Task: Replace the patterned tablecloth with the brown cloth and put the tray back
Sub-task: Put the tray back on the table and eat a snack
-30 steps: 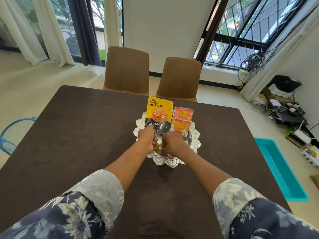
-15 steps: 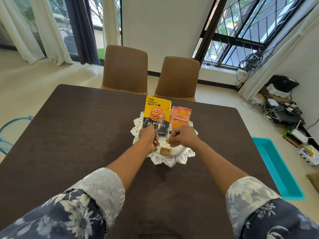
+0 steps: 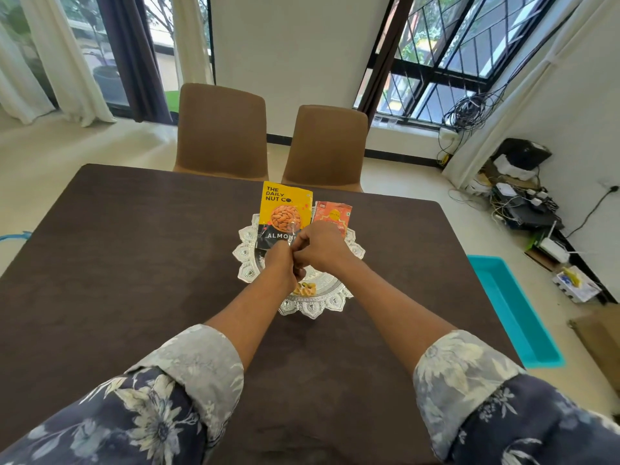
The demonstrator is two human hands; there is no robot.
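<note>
The brown cloth (image 3: 134,263) covers the whole table. An ornate silver tray (image 3: 315,307) rests on it at the centre. A yellow almond pouch (image 3: 285,209) and an orange pouch (image 3: 332,213) stand at the tray's far side. A few loose nuts (image 3: 305,289) lie at its near side. My left hand (image 3: 281,263) and my right hand (image 3: 320,245) meet above the tray with their fingers pinched together on a small clear packet (image 3: 291,236). The packet is mostly hidden by the fingers. No patterned tablecloth is in view.
Two brown chairs (image 3: 221,129) (image 3: 327,146) stand at the table's far edge. A teal bin (image 3: 513,307) lies on the floor to the right. Tangled cables and devices (image 3: 523,203) line the right wall, with a cardboard box (image 3: 600,340) nearer.
My right hand rose from the tray's near side and moved left to meet my left hand over the almond pouch. The tray and pouches have stayed put.
</note>
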